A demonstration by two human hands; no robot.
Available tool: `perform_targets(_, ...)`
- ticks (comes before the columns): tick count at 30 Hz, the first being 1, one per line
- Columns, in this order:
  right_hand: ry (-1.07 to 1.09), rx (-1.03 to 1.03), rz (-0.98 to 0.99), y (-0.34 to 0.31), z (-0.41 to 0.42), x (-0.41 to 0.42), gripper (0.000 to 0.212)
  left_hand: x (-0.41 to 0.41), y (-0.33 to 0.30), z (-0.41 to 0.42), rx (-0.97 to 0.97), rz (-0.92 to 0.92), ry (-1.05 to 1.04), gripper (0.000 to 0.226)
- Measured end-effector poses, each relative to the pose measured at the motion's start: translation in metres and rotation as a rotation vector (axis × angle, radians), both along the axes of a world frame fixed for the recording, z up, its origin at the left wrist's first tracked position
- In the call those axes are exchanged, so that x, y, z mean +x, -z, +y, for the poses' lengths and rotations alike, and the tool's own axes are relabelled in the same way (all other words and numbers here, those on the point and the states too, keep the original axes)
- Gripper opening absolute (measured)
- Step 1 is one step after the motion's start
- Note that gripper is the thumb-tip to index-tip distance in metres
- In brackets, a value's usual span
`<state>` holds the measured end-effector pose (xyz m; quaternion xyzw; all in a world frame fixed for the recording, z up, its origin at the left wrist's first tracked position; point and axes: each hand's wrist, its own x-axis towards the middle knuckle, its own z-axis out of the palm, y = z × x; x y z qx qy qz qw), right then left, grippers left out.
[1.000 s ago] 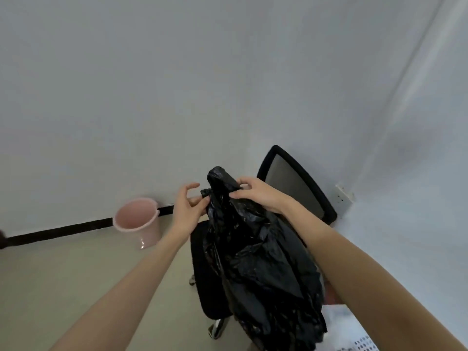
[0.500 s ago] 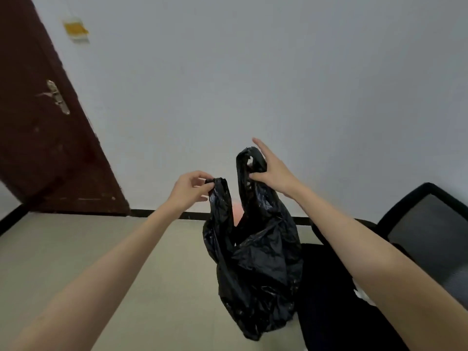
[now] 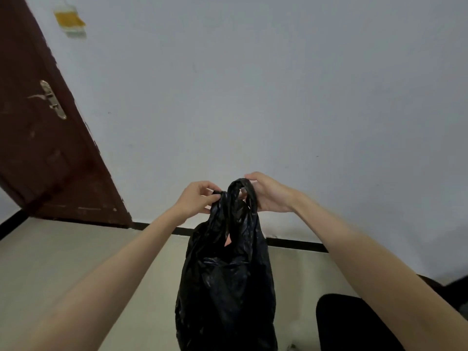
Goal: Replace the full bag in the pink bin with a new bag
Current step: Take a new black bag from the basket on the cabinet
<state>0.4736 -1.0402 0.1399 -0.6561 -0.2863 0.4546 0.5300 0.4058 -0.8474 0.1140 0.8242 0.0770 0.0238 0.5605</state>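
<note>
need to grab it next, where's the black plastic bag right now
In the head view the black plastic bag hangs mid-frame above the floor, held at its handles by the left hand and right hand, in front of the white wall.

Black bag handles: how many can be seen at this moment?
2. One handle is pinched by the left hand; the other, a loop, is held by the right hand. Both belong to the black bag.

A dark brown door (image 3: 43, 138) with a brass handle plate (image 3: 53, 99) stands at the far left, beside a pale grey wall (image 3: 253, 84). A yellow and white paper tag (image 3: 69, 21) hangs high on the wall. Black skirting (image 3: 293, 243) lines a beige floor (image 3: 76, 262); a black chair seat (image 3: 354, 325) sits near right.
</note>
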Motion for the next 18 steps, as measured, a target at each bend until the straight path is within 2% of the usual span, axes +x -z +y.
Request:
perform_targets(2, 0.065, 0.000, -0.004, 0.010, 0.006, 0.040, 0.040, 0.037, 0.007, 0.006, -0.016, 0.034, -0.016, 0.005)
perform_targets(5, 0.192, 0.030, -0.079, 0.021, 0.012, 0.094, 0.026, 0.088, 0.014, 0.013, -0.025, 0.073, -0.021, 0.003)
perform_targets(10, 0.194, 0.092, 0.038, 0.035, 0.011, 0.165, 0.029, 0.157, 0.027, 0.031, -0.043, 0.147, 0.004, 0.009)
perform_targets(12, 0.237, 0.017, -0.100, 0.042, 0.015, 0.183, 0.020, 0.182, 0.034, 0.038, -0.047, 0.160, 0.011, 0.006)
perform_targets(14, 0.297, -0.083, -0.261, 0.053, 0.020, 0.200, 0.011, 0.209, 0.043, 0.042, -0.038, 0.165, 0.050, 0.014)
perform_targets(16, 0.314, -0.217, -0.442, 0.062, 0.025, 0.219, 0.034, 0.235, 0.053, 0.045, -0.026, 0.179, 0.107, 0.016)
perform_targets(18, 0.301, -0.390, -0.676, 0.074, 0.031, 0.239, 0.035, 0.260, 0.062, 0.046, 0.012, 0.199, 0.151, 0.012)
